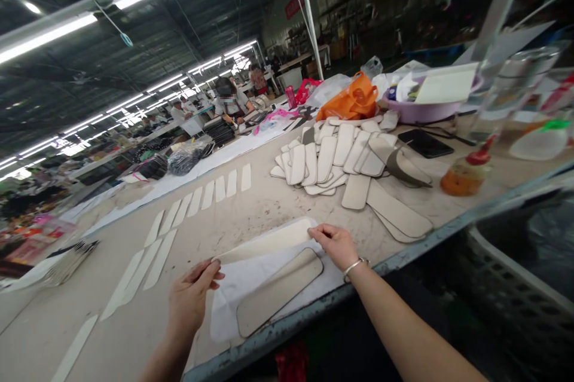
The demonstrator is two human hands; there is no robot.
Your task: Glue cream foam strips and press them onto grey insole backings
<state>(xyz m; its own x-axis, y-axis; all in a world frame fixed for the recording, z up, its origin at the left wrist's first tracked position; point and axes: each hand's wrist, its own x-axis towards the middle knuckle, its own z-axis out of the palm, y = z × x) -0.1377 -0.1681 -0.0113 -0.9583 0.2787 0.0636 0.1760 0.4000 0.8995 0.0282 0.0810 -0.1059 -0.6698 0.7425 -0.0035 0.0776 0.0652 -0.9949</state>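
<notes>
Between my hands stretches a long cream strip (264, 243) with rounded ends, raised at a slant over a white sheet (226, 304). My left hand (192, 289) pinches its left end. The right end is pinched by my right hand (335, 243), which wears a bracelet at the wrist. Just below the strip, a beige rounded panel (280, 292) with a dark edge lies on the white sheet, near the table's front edge.
Thin pale strips (192, 201) lie in rows at left. A heap of beige panels (327, 158) spreads at the back right, beside a phone (426, 143), an amber bottle with a red cap (466, 174), an orange bag (352, 101) and a purple basin (421, 110). Co-workers sit farther back.
</notes>
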